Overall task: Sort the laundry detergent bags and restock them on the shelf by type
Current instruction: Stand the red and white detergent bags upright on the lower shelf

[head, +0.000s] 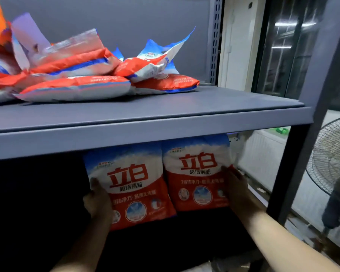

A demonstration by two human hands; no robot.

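Under the grey upper shelf [145, 122], in the dark lower bay of the rack, 2 red, white and blue detergent bags stand upright side by side, faces toward the camera. The left bag [133, 185] sits slightly nearer and lower in the head view; the right bag [196, 171] stands just beside it, their inner edges touching or nearly so.

The left hand [97, 201] grips the left bag at its outer left edge, thumb laid over the front face, fingers hidden behind. The right hand [237, 187] is pressed against the right edge of the right bag, thumb on the front face; whether its fingers curl behind the bag cannot be told. Both forearms enter from the bottom of the frame.

On the upper shelf lies a loose pile [82, 73] of similar bags, flat and overlapping, reaching from the left edge to about the middle; 1 bag [169, 83] at the pile's right end lies flat on the shelf board.

Right of the rack's upright [302, 154] stand a fan [334, 160] and, behind it, a white radiator [263, 154] below a dark window [294, 46].
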